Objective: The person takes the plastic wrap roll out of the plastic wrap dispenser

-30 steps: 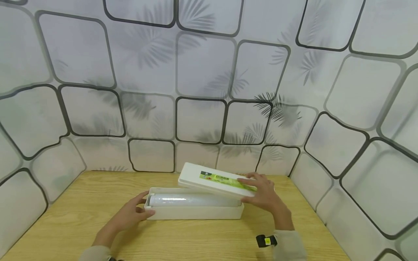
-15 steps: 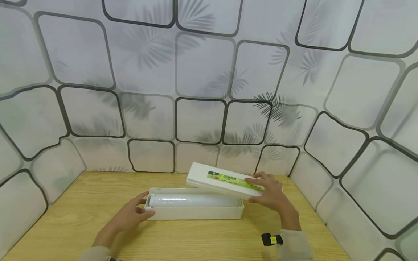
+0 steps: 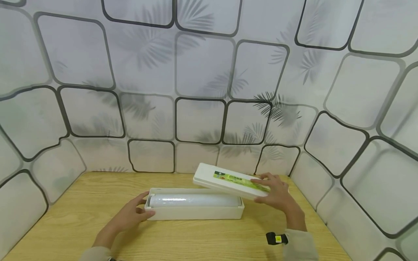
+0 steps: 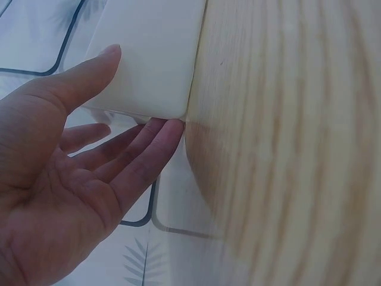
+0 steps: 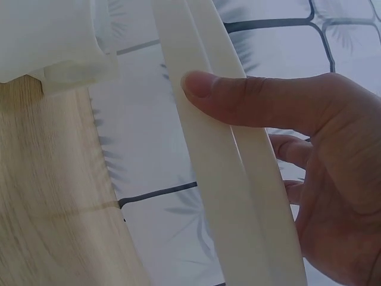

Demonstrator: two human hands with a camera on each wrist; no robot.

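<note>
On the table [image 3: 196, 239], the left hand [image 3: 130, 214] gripped the box [image 3: 199, 213], the right hand [image 3: 277, 193] its lid [image 3: 225, 180] — off-centre, so liable to tip.

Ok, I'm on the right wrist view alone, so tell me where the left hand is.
Observer: The left hand holds the left end of the white box.
Operator: Right, now say what's inside that box.
Observer: A shiny roll lies lengthwise in it.
Operator: I only get the edge of the lid in the right hand. Describe its top.
Observer: It bears a green label, partly covered by the right hand's fingers.
</note>
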